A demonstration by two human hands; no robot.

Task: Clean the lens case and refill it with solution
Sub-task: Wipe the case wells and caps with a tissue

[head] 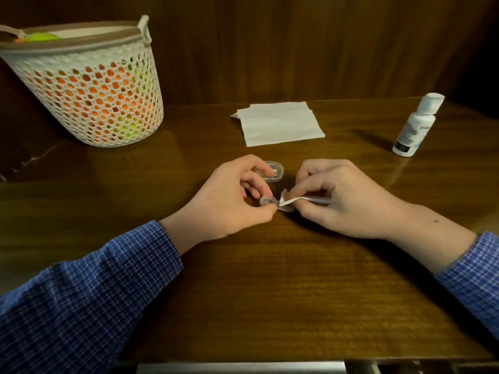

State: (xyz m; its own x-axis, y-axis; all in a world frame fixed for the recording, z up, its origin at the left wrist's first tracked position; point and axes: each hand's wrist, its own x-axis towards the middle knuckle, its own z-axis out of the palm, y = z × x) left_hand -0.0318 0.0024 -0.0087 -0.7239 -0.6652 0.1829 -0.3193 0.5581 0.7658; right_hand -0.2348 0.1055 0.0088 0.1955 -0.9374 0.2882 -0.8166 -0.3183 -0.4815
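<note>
The person's left hand (pixel 232 197) pinches a small, clear plastic lens case cup (pixel 267 201) between thumb and fingertips, holding it low over the dark polished wooden table (pixel 270 292) near its middle. The right hand (pixel 343 198) is curled round a slim grey-handled tool (pixel 318 200) whose pale tip carries a scrap of white tissue (pixel 285 201), pressed to the cup's rim. Just behind the left fingers lies a second clear oval plastic piece (pixel 274 171), apparently another part of the case. Farther back sit folded white paper tissues (pixel 278 122) and, well to the right, a white squeeze bottle of solution (pixel 415 125), capped and upright. A white perforated plastic basket (pixel 89 87) stands at the far left. The cup looks very light, rigid and smooth, probably slippery if wet, so a firm pinch across its outer wall seems safest, leaving the hollow free for wiping
</note>
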